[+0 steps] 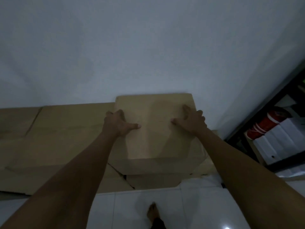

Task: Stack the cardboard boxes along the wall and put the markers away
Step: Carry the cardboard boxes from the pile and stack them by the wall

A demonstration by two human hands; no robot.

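A plain brown cardboard box (155, 129) stands on top of a stack of similar boxes (153, 180) against the white wall. My left hand (118, 123) grips the top box's left edge, thumb lying on its top face. On the right edge sits my right hand (191, 120), fingers spread over the top and side. Lower boxes (49, 138) run along the wall to the left. No markers are in view.
A dark shelf unit (257, 116) stands at the right, holding white file boxes (283, 142) and red rolls (264, 124). The floor (128, 209) is white tile, and my bare foot (153, 212) is planted just in front of the stack.
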